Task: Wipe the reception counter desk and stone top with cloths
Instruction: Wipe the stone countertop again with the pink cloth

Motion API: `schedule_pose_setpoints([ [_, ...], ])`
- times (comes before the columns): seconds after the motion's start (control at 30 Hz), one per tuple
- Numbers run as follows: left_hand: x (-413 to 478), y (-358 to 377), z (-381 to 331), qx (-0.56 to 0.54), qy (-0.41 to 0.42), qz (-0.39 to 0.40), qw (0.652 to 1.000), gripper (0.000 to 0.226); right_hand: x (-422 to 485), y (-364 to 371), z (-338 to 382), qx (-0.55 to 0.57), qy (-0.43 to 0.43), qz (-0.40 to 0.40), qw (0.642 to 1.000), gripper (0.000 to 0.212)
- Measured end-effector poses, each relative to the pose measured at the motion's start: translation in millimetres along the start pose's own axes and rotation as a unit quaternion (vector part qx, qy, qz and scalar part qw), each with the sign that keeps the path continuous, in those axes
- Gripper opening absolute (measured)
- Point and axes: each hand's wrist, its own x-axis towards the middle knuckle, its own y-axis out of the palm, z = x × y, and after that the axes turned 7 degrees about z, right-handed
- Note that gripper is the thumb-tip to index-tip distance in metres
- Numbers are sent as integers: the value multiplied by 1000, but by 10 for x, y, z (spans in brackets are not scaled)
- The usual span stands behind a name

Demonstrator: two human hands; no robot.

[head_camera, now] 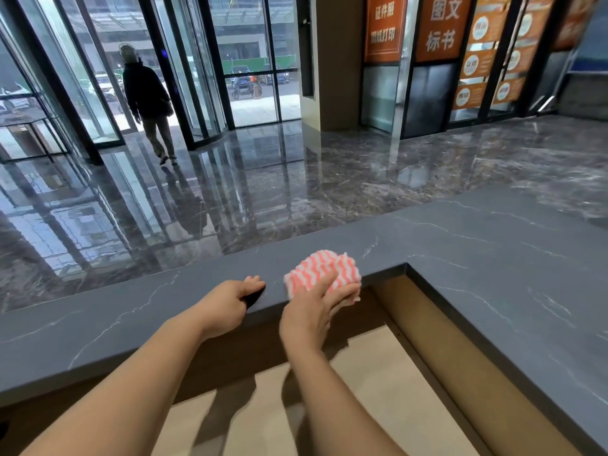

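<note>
Floor (296, 179): polished dark marble, fills the middle of the view, reflects the glazing.
Glass front (204, 77): dark-framed panes top left, street and parked vehicles visible through them.
Stone top (493, 258): dark grey with thin white veins, L-shaped. One leg runs left to right across the lower view, the other comes down the right side. Inner corner sits just right of the hands.
Orange signs (441, 24): top right, white characters, mounted on glass panels.
Desk (378, 373): pale beige surface, lower than the stone top, inside the L. Arm shadows fall on it. A brown panel stands between it and the stone top.
Pillar (339, 60): beige, between the glass front and the signs.
Passer-by (146, 90): dark jacket, back to camera, on the floor by the glass front, well apart from the counter.
Both forearms are bare and reach up from the bottom edge.
Left hand (230, 302): hooked over the near edge of the stone top, fingertips on the upper face, gripping the edge. Thumb is hidden.
Right hand (312, 307): just right of the left hand, not touching it. Fingers are curled on the cloth, holding it against the same edge.
Cloth (324, 269): pink-and-white wavy stripes, bunched. It lies mostly on the stone top near the inner corner, with its near part folded over the edge under the right hand.
</note>
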Motion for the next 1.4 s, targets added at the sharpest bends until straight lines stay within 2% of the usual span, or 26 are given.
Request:
schedule_pose_setpoints([
  [0.13,-11,-26,4,-14,-1,5,1000,68,291,-390,-9,38,38,-45,998,71],
  [0.27,-49,-26,24,-35,7,-12,999,65,254,-362,64,44,52,-55,996,74],
  [0.37,-137,-26,66,-56,16,-39,998,61,59,-96,157,32,52,-35,998,76],
  [0.6,-398,-130,358,-69,1,-85,994,68,-617,689,322,-38,14,49,998,80],
  [0.77,-501,-129,322,-71,-2,-136,988,66,-833,872,289,-173,-72,85,979,81],
  [0.9,-546,-77,188,-48,18,-137,989,63,-559,517,243,-254,-133,94,953,74],
  [1.0,-509,2,5,-19,35,-142,989,70,-250,200,225,-299,-153,107,936,67],
  [1.2,-236,258,-515,17,57,-136,989,75,431,-515,11,-398,-150,95,900,75],
  [1.4,127,585,-1062,28,57,-118,991,75,1290,-1479,-320,-442,-96,80,888,74],
])
